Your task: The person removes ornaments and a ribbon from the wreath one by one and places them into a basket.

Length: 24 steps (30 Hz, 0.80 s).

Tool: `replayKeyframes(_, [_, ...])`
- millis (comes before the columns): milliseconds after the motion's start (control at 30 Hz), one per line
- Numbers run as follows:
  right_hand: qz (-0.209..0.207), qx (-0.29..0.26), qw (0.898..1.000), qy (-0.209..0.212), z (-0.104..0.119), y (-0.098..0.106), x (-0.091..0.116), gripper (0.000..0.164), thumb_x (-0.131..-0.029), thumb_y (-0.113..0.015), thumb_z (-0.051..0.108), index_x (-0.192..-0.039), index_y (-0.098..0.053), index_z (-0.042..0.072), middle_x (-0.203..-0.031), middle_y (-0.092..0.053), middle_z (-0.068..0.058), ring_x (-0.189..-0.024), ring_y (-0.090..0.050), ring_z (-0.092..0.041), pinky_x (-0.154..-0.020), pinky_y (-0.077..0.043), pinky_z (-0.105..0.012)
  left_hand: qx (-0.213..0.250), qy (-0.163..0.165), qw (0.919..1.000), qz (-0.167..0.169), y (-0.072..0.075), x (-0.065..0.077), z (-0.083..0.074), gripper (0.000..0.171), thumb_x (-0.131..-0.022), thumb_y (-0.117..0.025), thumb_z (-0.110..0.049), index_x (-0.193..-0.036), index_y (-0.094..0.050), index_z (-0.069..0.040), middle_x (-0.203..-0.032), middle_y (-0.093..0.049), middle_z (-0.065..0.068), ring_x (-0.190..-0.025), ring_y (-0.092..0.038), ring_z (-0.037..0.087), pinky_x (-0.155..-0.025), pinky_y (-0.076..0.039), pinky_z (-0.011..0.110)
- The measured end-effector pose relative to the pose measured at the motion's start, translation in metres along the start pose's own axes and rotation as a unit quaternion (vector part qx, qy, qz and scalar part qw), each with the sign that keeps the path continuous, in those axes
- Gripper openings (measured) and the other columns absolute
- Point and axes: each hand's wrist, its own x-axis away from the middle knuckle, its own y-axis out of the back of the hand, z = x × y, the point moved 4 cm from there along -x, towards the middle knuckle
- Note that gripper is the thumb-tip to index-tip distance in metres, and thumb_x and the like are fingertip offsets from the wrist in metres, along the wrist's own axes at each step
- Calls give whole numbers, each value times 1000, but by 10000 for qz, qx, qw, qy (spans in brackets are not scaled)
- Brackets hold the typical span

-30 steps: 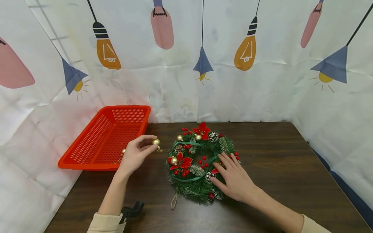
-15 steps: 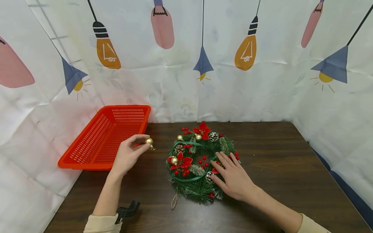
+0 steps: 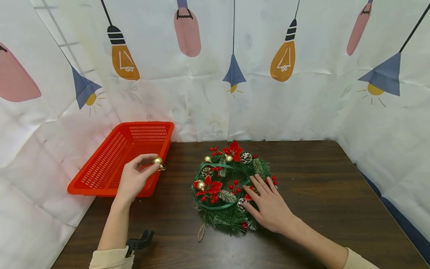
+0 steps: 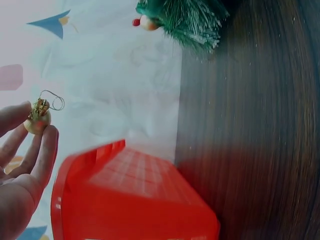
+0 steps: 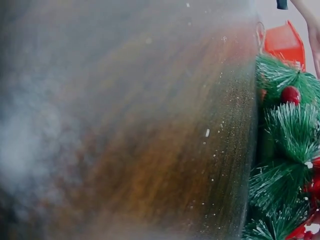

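Note:
My left hand [image 3: 133,178] pinches a small gold ball ornament [image 3: 158,161] between thumb and fingertips, over the right rim of the red plastic basket [image 3: 100,192]. In the left wrist view a thin wire loop sticks up from the gold cap of the ornament [image 4: 38,120]. My right hand [image 3: 270,209] rests with fingers spread on the right side of a green Christmas wreath [image 3: 230,220]. The wreath carries red poinsettias [image 3: 233,151], pinecones [image 3: 246,158], red berries and several gold balls. A green ribbon [image 3: 215,165] loops over it.
Both the basket and the wreath sit on a dark brown wooden table [image 3: 319,186], the basket at its back left. A twine loop [image 3: 201,232] lies at the wreath's front. Behind hangs a white curtain [image 3: 208,104] printed with lamps and bulbs.
My left hand has moved left with the gold ball ornament, from beside the wreath to the basket's right rim. My right hand has stayed on the wreath.

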Motion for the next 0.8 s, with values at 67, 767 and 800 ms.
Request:
replayKeyframes(67, [-4, -8, 10000, -26, 0, 0, 0, 60, -106, -48, 54, -148, -57, 12, -160, -38, -20, -153, -21, -35, -122, -9, -59, -52, 64, 10000, -41, 4, 0, 2, 41, -99, -73, -21, -133, -64, -2, -123, -65, 12, -105, -64, 10, -84, -55, 18])
replayKeyframes(767, [-75, 30, 10000, -36, -1, -1, 2, 59, -106, -48, 54, -146, -59, 12, -158, -41, -19, -153, -24, -34, -122, -10, -60, -913, 357, 9940, -477, 35, 5, 20, 42, -100, -71, -33, -132, -66, -7, -119, -68, 5, -106, -59, 4, -78, -52, 15])
replayKeyframes(800, [-79, 24, 10000, -29, -1, 0, 2, 59, -106, -48, 54, -147, -59, 13, -158, -41, -19, -153, -24, -34, -122, -10, -60, -939, 382, 9936, -501, 37, 5, 21, 42, -99, -71, -34, -132, -66, -7, -119, -68, 4, -106, -59, 4, -80, -50, 14])
